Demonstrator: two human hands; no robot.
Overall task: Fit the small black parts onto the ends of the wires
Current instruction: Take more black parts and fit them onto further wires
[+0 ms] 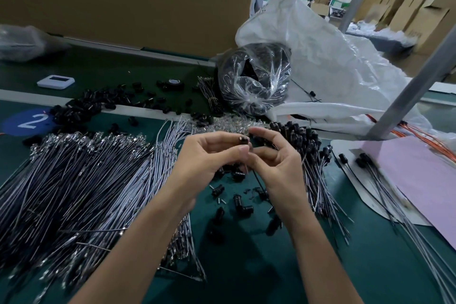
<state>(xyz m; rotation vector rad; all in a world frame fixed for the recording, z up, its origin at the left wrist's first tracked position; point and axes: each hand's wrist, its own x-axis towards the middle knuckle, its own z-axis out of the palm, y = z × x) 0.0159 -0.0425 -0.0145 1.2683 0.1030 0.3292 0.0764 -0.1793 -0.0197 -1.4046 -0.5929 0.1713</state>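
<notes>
Far left on the green table (271, 266): a blue label (29, 121) marked 2, and beyond it a white gadget (56, 80). Scattered near both, loose black parts (98, 103). Nearer, across the left half, a big heap of wires (81, 180) with metal tips.

At centre, raised above the table, the left hand (209, 155), thumb and forefinger pinching a small black part (243, 140). Just right of it, fingertips meeting, the right hand (274, 155), fingers curled, seemingly pinching a thin wire (256, 179) hanging down just below the part; grip blurred, so not certain. Under the hands, more black pieces (243, 207) lying loose.

Far centre-right, a clear bag (254, 81) full of dark parts, against a white sack (333, 61). Right of the hands, a bundle of wires with black ends (313, 155). Far right, a pink sheet (419, 180) beneath a grey post (407, 96).
</notes>
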